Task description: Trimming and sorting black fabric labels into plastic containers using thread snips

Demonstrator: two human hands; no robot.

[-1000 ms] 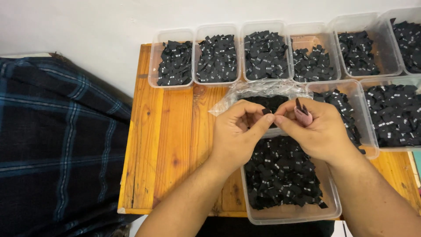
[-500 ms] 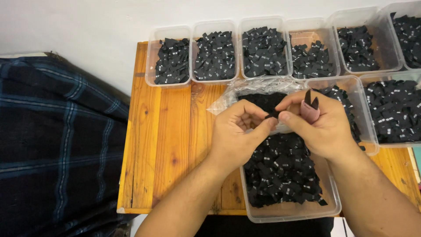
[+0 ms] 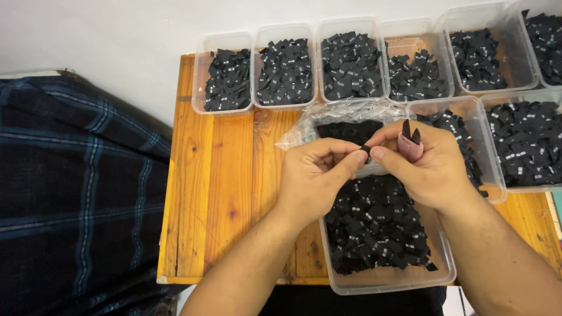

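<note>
My left hand and my right hand meet above a clear plastic tub full of small black fabric labels. Both pinch one small black label between thumbs and fingertips. My right hand also carries a pink rubber finger cover with a couple of black labels sticking up from it. A crumpled clear plastic bag holding more black labels lies just beyond my hands.
Several clear tubs of black labels stand in a row along the far edge of the orange wooden table, with two more at the right. A dark blue plaid cloth lies left of the table.
My hands have stayed together over the tub, fingers shifting slightly on the label. The view has drifted a little.
</note>
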